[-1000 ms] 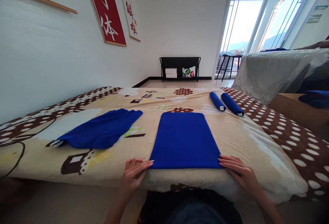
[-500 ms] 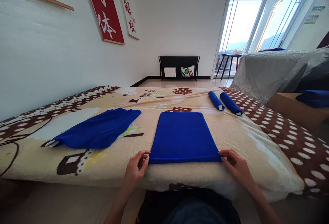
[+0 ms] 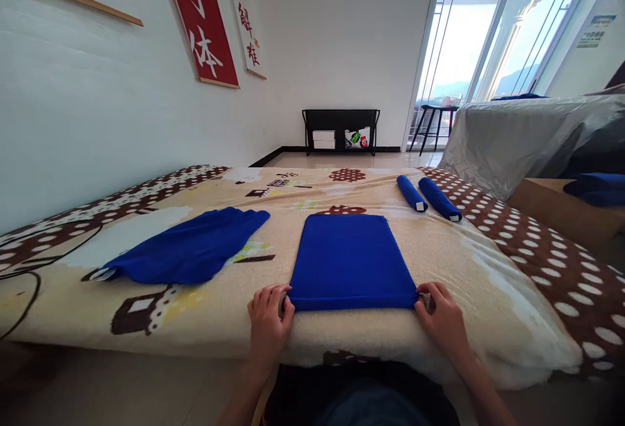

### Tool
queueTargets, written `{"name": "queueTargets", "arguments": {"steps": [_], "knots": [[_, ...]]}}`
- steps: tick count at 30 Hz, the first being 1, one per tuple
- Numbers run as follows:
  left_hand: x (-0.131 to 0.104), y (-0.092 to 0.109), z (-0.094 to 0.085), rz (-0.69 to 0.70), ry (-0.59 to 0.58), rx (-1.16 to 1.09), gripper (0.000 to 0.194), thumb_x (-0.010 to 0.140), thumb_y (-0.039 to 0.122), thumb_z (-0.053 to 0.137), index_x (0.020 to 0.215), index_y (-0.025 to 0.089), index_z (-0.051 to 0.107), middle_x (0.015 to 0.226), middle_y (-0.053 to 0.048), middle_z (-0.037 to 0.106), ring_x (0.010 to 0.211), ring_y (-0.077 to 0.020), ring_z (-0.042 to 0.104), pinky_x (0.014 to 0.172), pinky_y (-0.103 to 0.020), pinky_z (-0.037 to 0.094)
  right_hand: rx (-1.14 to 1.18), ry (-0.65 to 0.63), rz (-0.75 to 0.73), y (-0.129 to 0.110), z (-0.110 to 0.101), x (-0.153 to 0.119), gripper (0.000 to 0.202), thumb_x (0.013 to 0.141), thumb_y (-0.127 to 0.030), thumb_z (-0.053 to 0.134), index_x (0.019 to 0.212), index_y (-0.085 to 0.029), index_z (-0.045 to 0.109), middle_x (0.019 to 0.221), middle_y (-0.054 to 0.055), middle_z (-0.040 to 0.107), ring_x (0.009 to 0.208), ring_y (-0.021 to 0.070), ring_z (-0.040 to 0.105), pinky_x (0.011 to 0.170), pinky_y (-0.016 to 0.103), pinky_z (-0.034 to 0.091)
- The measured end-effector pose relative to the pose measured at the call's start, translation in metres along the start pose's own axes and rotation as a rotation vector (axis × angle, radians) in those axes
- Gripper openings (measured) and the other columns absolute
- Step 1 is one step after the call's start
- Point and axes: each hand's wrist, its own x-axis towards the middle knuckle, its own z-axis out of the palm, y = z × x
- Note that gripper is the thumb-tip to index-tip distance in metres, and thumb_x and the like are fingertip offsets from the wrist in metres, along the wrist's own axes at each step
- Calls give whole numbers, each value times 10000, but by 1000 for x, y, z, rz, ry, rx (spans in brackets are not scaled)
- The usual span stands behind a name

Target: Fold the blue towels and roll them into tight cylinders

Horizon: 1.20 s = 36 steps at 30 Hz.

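Observation:
A blue cloth (image 3: 349, 256) lies folded flat in a near-rectangle on the patterned blanket, its near edge turned over in a narrow band. My left hand (image 3: 271, 315) pinches the left end of that band between thumb and fingers. At the opposite end, my right hand (image 3: 442, 315) pinches the band's right corner. Left of it a second blue cloth (image 3: 190, 247) is spread loose and wrinkled, with a white tag at its near left tip. Two blue rolled cloths (image 3: 411, 193) lie side by side at the far right, each showing a small white label.
The cream and brown blanket (image 3: 234, 328) covers a bed-like surface whose near edge runs just before my body. On the right, a cardboard box (image 3: 561, 211) holds more blue cloth, beside a plastic-covered piece of furniture (image 3: 508, 133). A black rack (image 3: 340, 120) stands against the far wall.
Both hands have closed in more on the ends of the folded edge, the left fingers curling further round. The view has shifted slightly; the other cloths lie as before.

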Motion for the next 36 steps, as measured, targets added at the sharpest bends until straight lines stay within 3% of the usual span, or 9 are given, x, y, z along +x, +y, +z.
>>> {"name": "queueTargets", "arguments": {"steps": [5, 12, 17, 21, 25, 27, 30, 33, 36], "knots": [[-1, 1, -3, -1, -33, -20, 152, 906, 132, 503, 885, 233, 614, 1204, -79, 611, 1133, -297, 527, 906, -445, 382, 132, 19, -133, 8, -4, -7, 300, 916, -277, 508, 1205, -248, 584, 1194, 87, 603, 834, 182, 596, 825, 372, 507], [-2, 11, -10, 68, -35, 23, 212, 911, 135, 458, 904, 236, 644, 1258, -88, 625, 1211, -307, 517, 974, -490, 329, 53, 43, -242, 7, -7, -11, 199, 919, -222, 515, 972, -264, 702, 1165, 63, 636, 917, 209, 580, 850, 414, 482], [-5, 42, -14, -22, -91, 234, 183, 929, 350, 525, 928, 215, 649, 1365, -128, 571, 1299, -362, 451, 1019, -563, 259, -180, 180, -245, -22, -7, -8, 220, 886, -440, 650, 855, -230, 704, 1122, 58, 681, 1001, 258, 579, 877, 429, 422], [-5, 51, -9, -33, 5, 349, 247, 923, 428, 589, 877, 191, 640, 1363, -152, 575, 1295, -383, 462, 1021, -574, 268, -321, 251, -195, -39, 2, -6, 352, 851, -550, 670, 831, -199, 682, 1142, 97, 682, 1033, 297, 570, 884, 445, 405], [-5, 55, -2, 128, 140, 321, 38, 910, 235, 643, 888, 208, 658, 1240, -105, 660, 1163, -325, 562, 972, -505, 344, -304, 317, -206, -54, 12, -10, 221, 907, -414, 645, 948, -201, 688, 1207, 108, 664, 1084, 298, 573, 942, 476, 375], [-7, 60, 1, 218, 169, 235, 92, 900, 130, 631, 917, 214, 666, 1091, -79, 706, 1027, -274, 609, 919, -453, 395, -225, 325, -249, -64, 17, -14, 110, 944, -271, 594, 955, -218, 689, 1214, 86, 668, 1093, 269, 588, 968, 470, 358], [-13, 71, 7, 329, 126, 71, 191, 906, 62, 583, 999, 203, 671, 954, -60, 714, 914, -222, 630, 869, -391, 453, -58, 279, -316, -81, 25, -22, 196, 968, -146, 504, 956, -225, 683, 1144, 60, 698, 1067, 228, 617, 964, 442, 364], [-18, 80, 12, 396, 30, -15, 286, 928, 54, 538, 1163, 176, 647, 1040, -74, 719, 1010, -217, 644, 921, -381, 480, 24, 221, -372, -92, 31, -30, 254, 975, -121, 466, 1092, -221, 668, 1127, 53, 713, 1079, 211, 629, 968, 418, 380], [-22, 86, 18, 454, -42, -58, 374, 939, 49, 493, 1287, 146, 589, 1216, -96, 685, 1196, -228, 601, 1013, -393, 485, -7, 85, -480, -101, 32, -35, 385, 972, -88, 418, 1305, -189, 584, 1300, 62, 653, 1236, 202, 568, 1042, 400, 377]]}}
